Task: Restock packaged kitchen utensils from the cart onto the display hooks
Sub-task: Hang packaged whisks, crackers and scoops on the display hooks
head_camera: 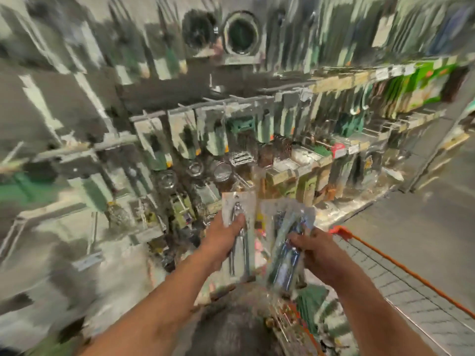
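My left hand (226, 236) grips a carded pack with a metal utensil (240, 242), thumb across its front, held upright. My right hand (314, 249) holds a clear pack with a blue-handled utensil (286, 249), tilted a little to the left. Both packs hang in the air above the cart (401, 278), whose orange rim and wire mesh run along the right. The display hooks (195, 111) with hanging packaged utensils fill the wall ahead. The view is badly blurred.
Shelves (341, 150) with price strips and boxed goods run back to the right. More packs lie in the cart's near end (308, 304). Grey floor (424, 214) lies beyond the cart on the right.
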`<state>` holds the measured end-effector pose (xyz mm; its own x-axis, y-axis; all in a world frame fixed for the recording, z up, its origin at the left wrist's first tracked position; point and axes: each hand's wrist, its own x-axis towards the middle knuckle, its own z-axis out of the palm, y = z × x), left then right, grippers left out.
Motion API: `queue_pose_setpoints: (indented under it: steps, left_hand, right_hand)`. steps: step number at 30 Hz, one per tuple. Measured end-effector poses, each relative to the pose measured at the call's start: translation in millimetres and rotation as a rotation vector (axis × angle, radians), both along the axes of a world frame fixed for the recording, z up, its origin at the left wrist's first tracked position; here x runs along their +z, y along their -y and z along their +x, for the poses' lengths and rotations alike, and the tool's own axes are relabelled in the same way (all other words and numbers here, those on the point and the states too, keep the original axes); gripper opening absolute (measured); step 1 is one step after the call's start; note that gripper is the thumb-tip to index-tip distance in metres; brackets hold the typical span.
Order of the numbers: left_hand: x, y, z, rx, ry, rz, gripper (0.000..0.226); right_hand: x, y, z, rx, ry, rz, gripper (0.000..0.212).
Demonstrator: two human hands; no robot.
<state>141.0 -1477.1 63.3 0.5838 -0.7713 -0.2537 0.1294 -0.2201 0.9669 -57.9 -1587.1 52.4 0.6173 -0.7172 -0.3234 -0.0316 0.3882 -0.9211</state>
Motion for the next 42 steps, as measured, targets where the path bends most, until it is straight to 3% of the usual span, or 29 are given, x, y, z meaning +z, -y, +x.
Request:
queue_pose_setpoints:
  steps: [3, 5, 8, 9, 12, 20, 23, 30, 36, 39, 41, 42]
  left_hand:
    - [10, -54, 43, 0.095, 0.032, -0.010, 0.062]
    - [11, -90, 70, 0.171, 0.037, -0.074, 0.038]
    - [19, -149, 102, 0.286, -0.031, -0.127, 0.050]
    - [18, -164, 111, 0.341, -0.049, -0.129, 0.051]
    - [16, -219, 142, 0.445, -0.058, -0.190, 0.017]
    - [9, -297, 188, 0.624, -0.094, -0.169, 0.031]
    - [10, -305, 193, 0.674, -0.073, -0.194, 0.021]
    - [25, -296, 207, 0.697, -0.020, -0.232, 0.033]
    - [38, -262, 223, 0.686, 0.028, -0.269, 0.027]
    - [43, -238, 231, 0.670, 0.059, -0.262, 0.037]
    - [45, -220, 235, 0.643, 0.067, -0.269, 0.037]
    - [45, -210, 238, 0.635, 0.065, -0.272, 0.034]
  right_hand:
    - [12, -37, 71, 0.072, 0.042, 0.020, 0.004]
    - [19, -69, 121, 0.186, 0.078, 0.033, 0.014]
    - [24, -121, 189, 0.301, 0.133, 0.131, 0.041]
    - [26, -136, 207, 0.321, 0.131, 0.155, 0.042]
    - [28, -183, 260, 0.397, 0.118, 0.190, 0.036]
    - [37, -247, 323, 0.552, 0.059, 0.065, 0.035]
    - [44, -248, 333, 0.587, 0.036, 0.029, 0.034]
    - [55, -221, 348, 0.494, -0.006, -0.002, 0.034]
    - [63, -171, 359, 0.396, -0.012, -0.119, 0.022]
    - [73, -145, 364, 0.338, -0.010, -0.139, 0.022]
    - [72, -123, 369, 0.303, -0.012, -0.157, 0.030]
    - [67, -110, 373, 0.287, -0.004, -0.166, 0.050]
